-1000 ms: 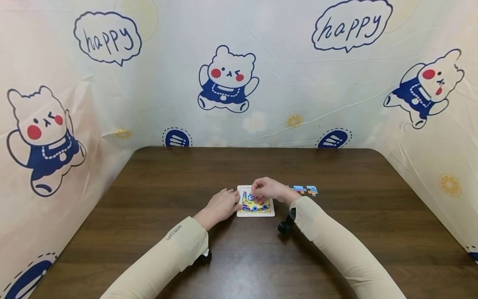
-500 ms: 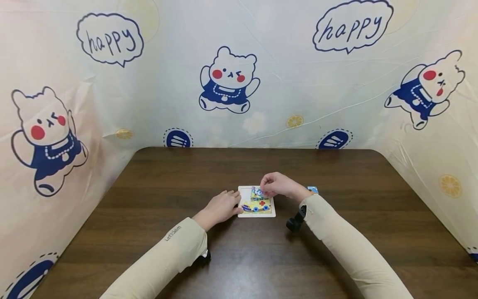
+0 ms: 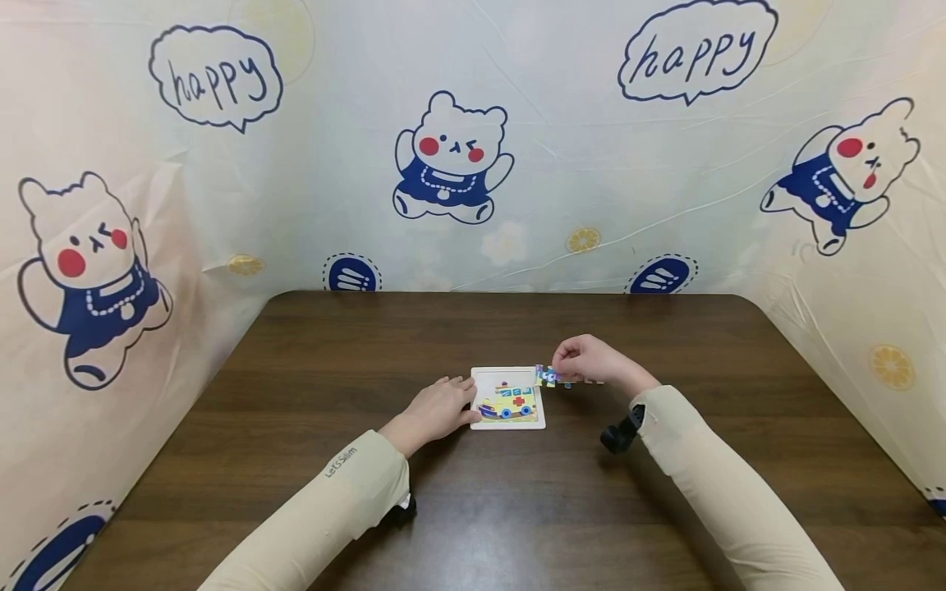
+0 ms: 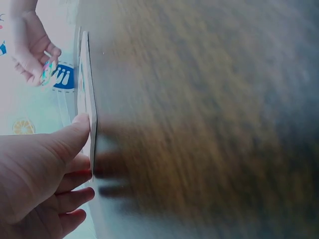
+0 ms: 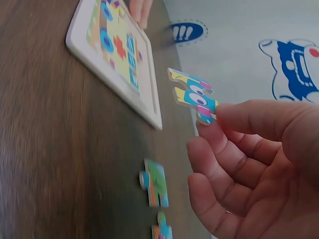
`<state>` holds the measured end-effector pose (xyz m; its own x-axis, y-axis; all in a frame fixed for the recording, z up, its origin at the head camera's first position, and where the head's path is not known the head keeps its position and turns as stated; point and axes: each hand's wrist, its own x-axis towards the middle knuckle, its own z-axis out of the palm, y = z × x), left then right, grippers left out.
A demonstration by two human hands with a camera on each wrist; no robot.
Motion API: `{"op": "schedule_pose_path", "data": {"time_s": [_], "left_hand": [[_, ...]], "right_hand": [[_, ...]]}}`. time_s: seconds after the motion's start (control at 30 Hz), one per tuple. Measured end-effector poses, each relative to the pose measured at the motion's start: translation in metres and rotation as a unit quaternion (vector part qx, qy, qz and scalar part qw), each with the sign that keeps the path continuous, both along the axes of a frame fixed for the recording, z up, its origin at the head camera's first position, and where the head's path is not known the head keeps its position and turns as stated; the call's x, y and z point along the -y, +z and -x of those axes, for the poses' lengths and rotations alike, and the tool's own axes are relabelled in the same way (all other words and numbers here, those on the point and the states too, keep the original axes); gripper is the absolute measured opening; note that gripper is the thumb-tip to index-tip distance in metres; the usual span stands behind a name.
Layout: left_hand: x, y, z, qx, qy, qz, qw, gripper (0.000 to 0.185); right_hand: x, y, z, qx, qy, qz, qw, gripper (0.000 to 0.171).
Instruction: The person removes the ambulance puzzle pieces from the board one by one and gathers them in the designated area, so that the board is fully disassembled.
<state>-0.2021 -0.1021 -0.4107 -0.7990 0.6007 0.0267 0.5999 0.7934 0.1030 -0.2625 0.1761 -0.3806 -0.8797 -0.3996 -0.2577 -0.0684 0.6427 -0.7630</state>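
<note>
Blue-yellow piece (image 5: 197,95), notched edge toward tray (image 5: 75,33) (long axis unclear)

Head view: lower centre, bare table (image 3: 488,509) gives passage between sleeves (image 3: 318,513) to front rim of tray (image 3: 508,426). Left hand (image 3: 434,412) blocks tray's left edge; right hand (image 3: 597,364), pinching puzzle piece (image 5: 197,97), obstructs upper-right approach. Loose pieces (image 5: 157,184), right-wrist lower centre, obstruct tabletop.
</note>
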Motion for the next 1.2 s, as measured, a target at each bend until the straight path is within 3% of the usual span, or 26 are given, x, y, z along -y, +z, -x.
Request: {"op": "schedule_pose_path", "data": {"time_s": [0.47, 0.77, 1.2], "left_hand": [[-0.001, 0.001, 0.001, 0.006, -0.002, 0.000, 1.0000, 0.033], [0.000, 0.001, 0.001, -0.008, -0.010, 0.000, 0.9999, 0.032], [-0.001, -0.001, 0.003, 0.003, 0.004, 0.009, 0.9999, 0.032]], "right_hand": [[-0.031, -0.014, -0.002, 0.020, 0.024, -0.037, 0.999, 0.012], [-0.029, -0.019, -0.003, 0.020, 0.009, -0.063, 0.998, 0.011], [-0.023, -0.023, 0.001, 0.013, -0.004, -0.127, 0.992, 0.013]]}}
